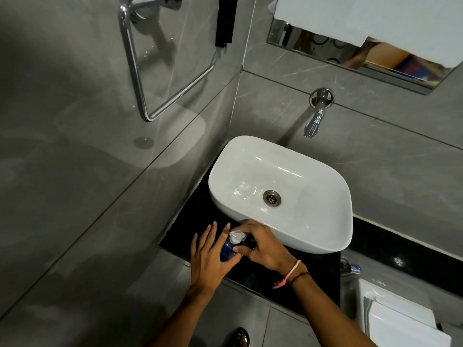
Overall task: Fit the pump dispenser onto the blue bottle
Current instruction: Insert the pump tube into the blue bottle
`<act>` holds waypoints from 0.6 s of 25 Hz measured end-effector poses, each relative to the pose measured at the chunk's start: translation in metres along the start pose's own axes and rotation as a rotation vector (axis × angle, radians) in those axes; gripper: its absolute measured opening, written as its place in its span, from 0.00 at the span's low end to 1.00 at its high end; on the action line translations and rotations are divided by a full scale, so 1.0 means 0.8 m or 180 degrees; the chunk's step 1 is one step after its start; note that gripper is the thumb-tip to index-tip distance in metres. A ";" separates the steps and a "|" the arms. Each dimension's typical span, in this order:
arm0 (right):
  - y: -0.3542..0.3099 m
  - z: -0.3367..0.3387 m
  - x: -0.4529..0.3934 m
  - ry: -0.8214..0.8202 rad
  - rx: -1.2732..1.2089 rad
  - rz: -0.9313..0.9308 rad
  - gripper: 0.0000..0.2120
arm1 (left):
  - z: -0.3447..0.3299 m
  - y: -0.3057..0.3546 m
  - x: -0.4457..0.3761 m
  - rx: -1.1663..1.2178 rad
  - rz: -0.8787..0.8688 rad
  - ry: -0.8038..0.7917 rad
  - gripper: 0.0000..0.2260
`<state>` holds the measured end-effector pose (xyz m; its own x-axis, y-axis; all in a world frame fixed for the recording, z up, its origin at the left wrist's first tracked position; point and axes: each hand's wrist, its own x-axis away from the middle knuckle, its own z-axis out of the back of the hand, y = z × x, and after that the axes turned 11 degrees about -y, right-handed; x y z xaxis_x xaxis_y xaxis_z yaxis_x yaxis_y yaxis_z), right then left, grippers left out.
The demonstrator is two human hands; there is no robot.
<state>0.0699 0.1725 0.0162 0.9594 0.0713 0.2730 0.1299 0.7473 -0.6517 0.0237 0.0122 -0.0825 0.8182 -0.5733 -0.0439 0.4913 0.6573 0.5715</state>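
A small blue bottle stands on the black counter in front of the white basin. My left hand wraps its side, with the thumb across the front and the fingers spread upward behind it. A white pump dispenser sits at the bottle's top. My right hand curls around the pump from the right, fingertips on its head and collar. The bottle's neck is hidden by the fingers, so I cannot tell how deep the pump sits.
The white basin with a metal drain stands right behind the hands, under a wall tap. A chrome towel rail hangs on the left grey wall. A white toilet tank is at the lower right, below a small valve.
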 end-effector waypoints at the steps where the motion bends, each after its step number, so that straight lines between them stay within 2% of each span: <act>1: 0.004 -0.002 0.003 0.0032 -0.0117 0.0057 0.16 | 0.000 0.000 0.000 -0.0014 0.0009 -0.0009 0.34; 3: 0.005 -0.008 0.002 0.0178 -0.0080 -0.0024 0.09 | 0.000 0.001 0.000 -0.0056 0.0018 -0.0011 0.35; 6: -0.001 -0.010 -0.007 0.0355 0.0374 -0.0275 0.17 | 0.002 0.003 0.000 -0.0085 0.0053 -0.0006 0.35; 8: 0.000 -0.011 -0.008 0.0398 0.0424 -0.0332 0.19 | 0.001 0.001 0.000 -0.0089 0.0034 -0.0015 0.34; 12: 0.011 -0.029 0.008 0.0433 -0.0494 -0.0068 0.21 | 0.000 -0.003 0.001 -0.0100 0.0038 -0.0126 0.35; 15: 0.025 -0.042 0.016 0.0944 -0.0919 -0.0396 0.17 | 0.002 -0.002 0.001 -0.0082 0.0069 -0.0158 0.36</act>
<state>0.0932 0.1663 -0.0168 0.9569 -0.2323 0.1743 0.2736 0.5197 -0.8094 0.0234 0.0098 -0.0820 0.8132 -0.5819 0.0093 0.4817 0.6818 0.5506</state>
